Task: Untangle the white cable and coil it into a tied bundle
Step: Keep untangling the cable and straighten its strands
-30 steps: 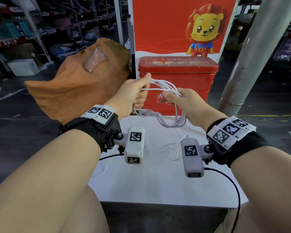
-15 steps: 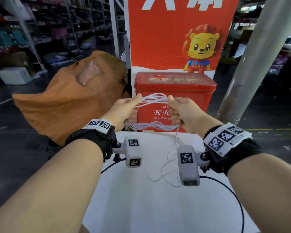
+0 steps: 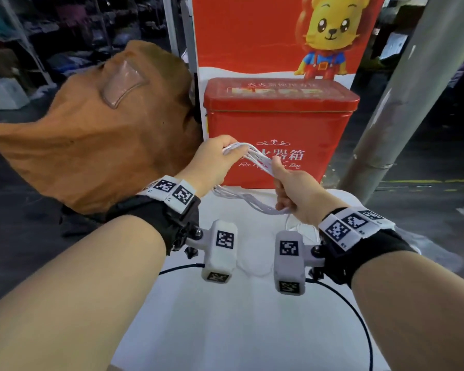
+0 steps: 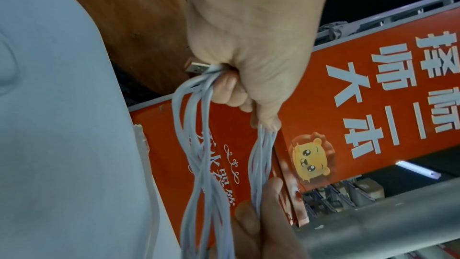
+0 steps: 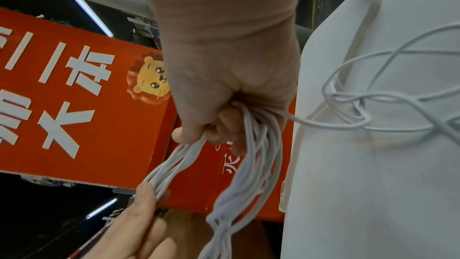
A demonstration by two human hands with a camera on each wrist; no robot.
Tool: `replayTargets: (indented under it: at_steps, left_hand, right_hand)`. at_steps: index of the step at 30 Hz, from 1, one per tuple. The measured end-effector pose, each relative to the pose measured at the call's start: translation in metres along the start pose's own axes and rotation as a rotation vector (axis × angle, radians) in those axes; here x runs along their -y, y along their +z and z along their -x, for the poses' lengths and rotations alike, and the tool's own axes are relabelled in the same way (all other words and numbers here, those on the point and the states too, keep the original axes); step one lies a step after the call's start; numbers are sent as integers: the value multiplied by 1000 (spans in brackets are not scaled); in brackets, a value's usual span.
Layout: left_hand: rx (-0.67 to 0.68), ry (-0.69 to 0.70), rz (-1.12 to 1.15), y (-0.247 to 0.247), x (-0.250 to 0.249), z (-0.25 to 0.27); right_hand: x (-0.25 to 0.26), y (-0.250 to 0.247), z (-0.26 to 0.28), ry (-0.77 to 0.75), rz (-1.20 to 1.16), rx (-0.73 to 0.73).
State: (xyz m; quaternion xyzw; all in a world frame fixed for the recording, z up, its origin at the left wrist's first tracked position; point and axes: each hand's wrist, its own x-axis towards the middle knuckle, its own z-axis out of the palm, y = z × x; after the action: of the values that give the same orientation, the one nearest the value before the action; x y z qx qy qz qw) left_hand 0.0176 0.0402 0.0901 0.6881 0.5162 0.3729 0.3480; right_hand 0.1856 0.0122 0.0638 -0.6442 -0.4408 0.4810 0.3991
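The white cable (image 3: 255, 159) is gathered into several long loops stretched between my two hands above the white table (image 3: 225, 330). My left hand (image 3: 214, 162) grips one end of the loops, fingers curled round the strands (image 4: 199, 145); a USB plug (image 4: 196, 67) sticks out beside its fist. My right hand (image 3: 292, 188) grips the other end of the coil (image 5: 248, 145) in a fist. A loose tail of cable (image 5: 373, 105) runs from the right hand down to a tangle lying on the table (image 3: 303, 231).
A red metal box (image 3: 279, 124) stands at the table's far edge, just behind my hands, with a red lion poster (image 3: 252, 36) above it. A brown fabric bag (image 3: 97, 145) sits at the left. A grey pillar (image 3: 402, 97) rises at the right.
My hands have moved closer together, the left one higher and the right one lower, so the loops now slant between them. The head view has tilted up slightly.
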Motion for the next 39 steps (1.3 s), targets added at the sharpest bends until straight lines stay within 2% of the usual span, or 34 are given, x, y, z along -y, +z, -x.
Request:
replayTargets:
  at_steps: [2, 5, 7, 9, 11, 15, 18, 20, 22, 27, 32, 39]
  left_hand:
    - [36, 22, -16, -1, 2, 2]
    - [155, 53, -74, -3, 1, 9]
    - [239, 56, -85, 0, -5, 16]
    - [285, 38, -36, -1, -11, 22]
    - [316, -16, 53, -7, -16, 27]
    - [282, -72, 262, -21, -27, 35]
    - [189, -94, 464, -28, -32, 38]
    - [150, -148, 691, -35, -31, 37]
    - [193, -212, 870, -37, -30, 35]
    - [345, -240, 710, -15, -42, 41]
    - [157, -264, 719, -1, -53, 46]
    - [91, -300, 802, -10, -52, 43]
  right_hand:
    - [-1, -1, 3, -94, 72, 30]
    - [6, -3, 8, -420, 438, 26]
    - [11, 2, 16, -547, 652, 81]
    - [18, 4, 27, -571, 653, 163]
    - [23, 1, 36, -596, 615, 182]
    - [36, 1, 50, -677, 731, 68]
    - [45, 4, 57, -656, 609, 1]
    - [51, 5, 58, -566, 325, -51]
    - [60, 2, 55, -465, 78, -118]
    - [62, -1, 47, -401, -60, -300]
    - [32, 11, 45, -324, -83, -373]
    - [35, 8, 44, -235, -262, -317]
